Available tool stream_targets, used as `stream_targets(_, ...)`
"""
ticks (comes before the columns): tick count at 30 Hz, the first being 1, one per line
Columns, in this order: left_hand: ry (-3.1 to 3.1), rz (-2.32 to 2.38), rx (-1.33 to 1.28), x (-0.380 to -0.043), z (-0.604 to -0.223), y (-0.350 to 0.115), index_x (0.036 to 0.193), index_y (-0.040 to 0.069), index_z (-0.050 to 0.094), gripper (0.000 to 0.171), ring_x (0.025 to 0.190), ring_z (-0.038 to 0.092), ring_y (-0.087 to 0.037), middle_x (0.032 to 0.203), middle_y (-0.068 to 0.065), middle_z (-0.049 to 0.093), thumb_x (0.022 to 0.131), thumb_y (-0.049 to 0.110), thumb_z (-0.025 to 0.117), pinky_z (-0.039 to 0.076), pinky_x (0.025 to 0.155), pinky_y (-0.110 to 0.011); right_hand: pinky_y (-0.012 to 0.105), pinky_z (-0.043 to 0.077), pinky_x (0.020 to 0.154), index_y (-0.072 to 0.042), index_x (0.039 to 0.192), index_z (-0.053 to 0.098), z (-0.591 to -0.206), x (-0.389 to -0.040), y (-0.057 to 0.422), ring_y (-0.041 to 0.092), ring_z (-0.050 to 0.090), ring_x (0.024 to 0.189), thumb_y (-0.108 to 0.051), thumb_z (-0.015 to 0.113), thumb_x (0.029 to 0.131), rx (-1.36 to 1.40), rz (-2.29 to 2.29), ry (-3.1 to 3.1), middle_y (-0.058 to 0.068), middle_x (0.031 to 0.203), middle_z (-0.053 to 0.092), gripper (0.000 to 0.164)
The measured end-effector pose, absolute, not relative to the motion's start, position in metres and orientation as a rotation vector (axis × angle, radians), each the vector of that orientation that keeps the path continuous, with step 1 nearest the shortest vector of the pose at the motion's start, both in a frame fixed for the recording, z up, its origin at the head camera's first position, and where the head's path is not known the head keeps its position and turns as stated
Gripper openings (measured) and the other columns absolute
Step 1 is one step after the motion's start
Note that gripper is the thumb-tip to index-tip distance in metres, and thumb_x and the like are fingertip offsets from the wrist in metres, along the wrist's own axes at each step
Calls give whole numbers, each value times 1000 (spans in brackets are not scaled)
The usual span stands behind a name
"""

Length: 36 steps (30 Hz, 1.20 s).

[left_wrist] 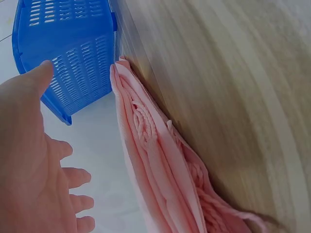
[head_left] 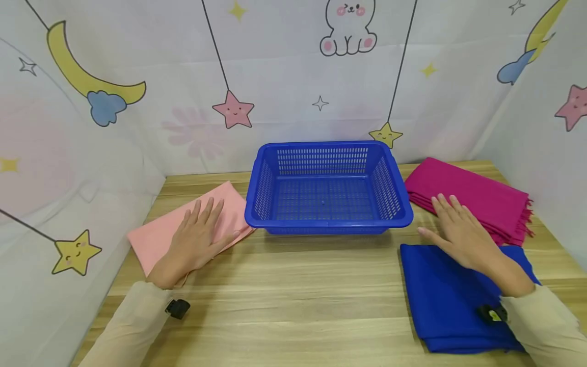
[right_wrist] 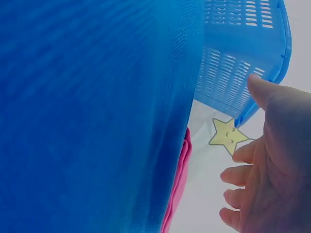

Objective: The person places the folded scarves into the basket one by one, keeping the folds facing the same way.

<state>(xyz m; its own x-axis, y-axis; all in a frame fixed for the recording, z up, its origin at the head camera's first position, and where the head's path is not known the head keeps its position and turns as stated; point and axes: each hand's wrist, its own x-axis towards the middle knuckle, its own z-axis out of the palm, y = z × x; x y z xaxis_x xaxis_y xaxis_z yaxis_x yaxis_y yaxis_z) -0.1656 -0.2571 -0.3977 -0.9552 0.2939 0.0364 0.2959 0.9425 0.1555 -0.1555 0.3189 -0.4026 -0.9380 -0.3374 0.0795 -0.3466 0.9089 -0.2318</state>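
Observation:
My left hand (head_left: 194, 237) is held over a folded pink cloth (head_left: 158, 232), fingers straight and thumb spread. The left wrist view shows a gap between that hand and the cloth's layered, fringed edge (left_wrist: 155, 160). On the other side, my right hand (head_left: 468, 237) hovers with straight fingers above a folded blue cloth (head_left: 449, 300), its fingertips near a folded magenta cloth (head_left: 468, 193) with a fringed end. Neither hand holds anything. Between the hands, toward the back, stands a blue plastic basket (head_left: 327, 224) with slotted walls and nothing in it.
A wood-grain table (head_left: 293, 306) carries the cloths and basket. Behind it and along both sides hangs a white curtain (head_left: 284, 66) printed with stars and moons. The basket's back edge is close to this curtain.

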Motion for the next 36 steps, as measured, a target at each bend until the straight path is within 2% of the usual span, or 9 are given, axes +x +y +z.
stream_targets(6, -3087, -278, -443, -165, -398, -254, 159, 4, 15, 93, 148, 7, -45, 162, -23, 14, 97, 65, 46, 8, 118, -59, 59, 4, 117, 12, 153, 12, -398, -158, 321, 49, 2, 146, -38, 41, 108, 564, 500, -3050, 36, 156, 15, 74)
stream_targets(12, -3053, -233, -521, -165, -399, -254, 158, 0, 18, 89, 147, 11, -48, 161, -26, 15, 97, 54, 55, 11, 117, -60, 64, 9, 114, 11, 154, 14, -391, -161, 318, 50, 5, 146, -31, 38, 110, 567, 741, -3047, 37, 156, 14, 66)
stream_targets(15, -3005, -239, -579, -166, -400, -254, 155, -4, 24, 87, 145, 16, -49, 159, -28, 19, 96, 48, 61, 15, 117, -59, 67, 16, 111, 14, 152, 19, -386, -164, 313, 55, 14, 142, -29, 37, 110, 554, 802, -3014, 40, 153, 19, 62)
stream_targets(18, -2957, -255, -624, -167, -403, -252, 151, -7, 32, 86, 143, 23, -50, 156, -30, 25, 93, 45, 67, 18, 117, -56, 70, 27, 104, 17, 147, 29, -382, -169, 308, 59, 29, 134, -25, 38, 110, 548, 805, -2945, 42, 147, 31, 56)
stream_targets(22, -2932, -282, -646, -169, -407, -247, 148, -7, 37, 89, 140, 29, -49, 154, -31, 30, 87, 46, 74, 23, 116, -56, 70, 36, 97, 19, 140, 40, -378, -175, 301, 59, 42, 125, -21, 39, 110, 555, 791, -2867, 41, 138, 43, 50)
stream_targets(29, -2863, -295, -648, -173, -411, -240, 144, -7, 43, 86, 129, 42, -49, 145, -31, 42, 83, 40, 80, 39, 101, -63, 70, 38, 96, 17, 139, 43, -370, -182, 290, 57, 47, 121, -26, 37, 110, 472, 836, -2843, 39, 133, 49, 52)
stream_targets(36, -2810, -318, -673, -177, -413, -233, 133, -10, 53, 72, 115, 50, -47, 128, -30, 53, 83, 33, 82, 45, 94, -58, 69, 40, 95, 16, 140, 42, -369, -186, 284, 54, 50, 118, -29, 39, 110, 429, 903, -2834, 38, 131, 52, 54)
